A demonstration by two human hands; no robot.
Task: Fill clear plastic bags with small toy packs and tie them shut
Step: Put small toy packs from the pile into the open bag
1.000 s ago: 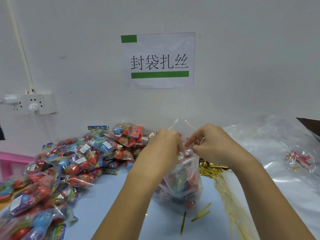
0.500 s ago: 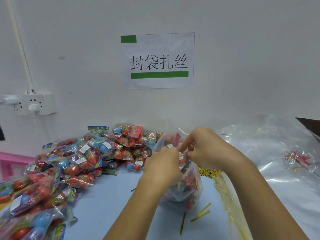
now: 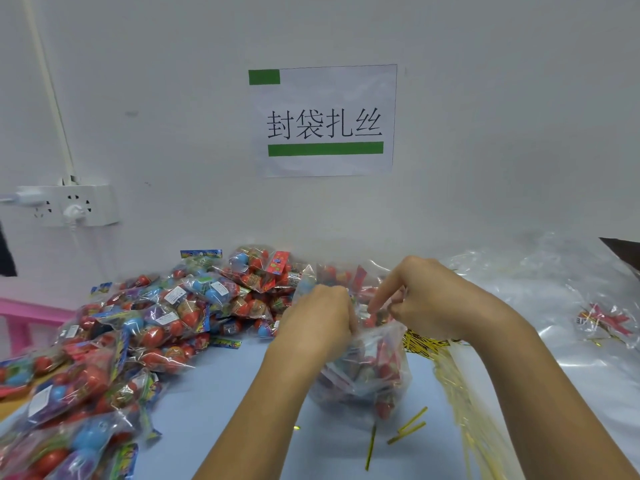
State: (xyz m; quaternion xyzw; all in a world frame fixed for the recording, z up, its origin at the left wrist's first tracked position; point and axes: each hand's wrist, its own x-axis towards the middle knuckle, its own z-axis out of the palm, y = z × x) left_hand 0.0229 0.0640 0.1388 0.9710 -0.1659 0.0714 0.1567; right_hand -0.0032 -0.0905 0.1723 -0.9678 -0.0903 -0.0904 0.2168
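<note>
A clear plastic bag (image 3: 367,375) full of small red and blue toy packs stands on the light blue table (image 3: 214,403) in the middle. My left hand (image 3: 320,317) grips the bag's gathered neck from the left. My right hand (image 3: 426,299) pinches the top of the bag from the right, fingers curled close to the left hand. The bag's mouth is hidden between the two hands. Whether a twist tie is in my fingers cannot be made out.
A big heap of filled toy bags (image 3: 138,327) covers the left side up to the wall. Gold twist ties (image 3: 457,393) lie in a bundle to the right of the bag, a few loose ones (image 3: 408,427) in front. Empty clear bags (image 3: 540,306) are piled at the right.
Both hands have dropped lower and drawn together on the bag's top. The open top flap that stood up a second ago is now gathered between the fingers.
</note>
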